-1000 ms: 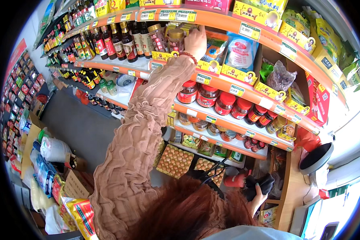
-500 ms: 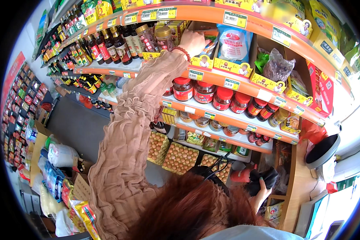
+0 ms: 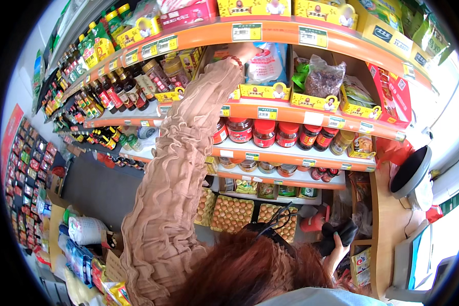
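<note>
My left arm, in a tan ruffled sleeve with a red bead bracelet at the wrist, stretches up to a store shelf. There my left hand (image 3: 244, 51) is at the upper left of a blue and white plastic bag (image 3: 268, 69), which stands in a yellow-fronted display box (image 3: 262, 92). The upper shelf's edge and the bag hide most of its fingers, so its grip does not show. Low on the right, my right hand (image 3: 336, 252) is closed around a soft black object (image 3: 340, 233), perhaps a pouch; its exact kind is unclear.
A bag of dark dried goods (image 3: 323, 76) is boxed to the right. Red-lidded jars (image 3: 264, 133) line the shelf below. Sauce bottles (image 3: 132, 92) stand leftward. Egg trays (image 3: 231, 214) lie low down, beside a wooden counter (image 3: 390, 224) at right.
My left hand has moved from the box of colourful packets to the top of the blue and white bag. The view has shifted. My right hand still holds the black object.
</note>
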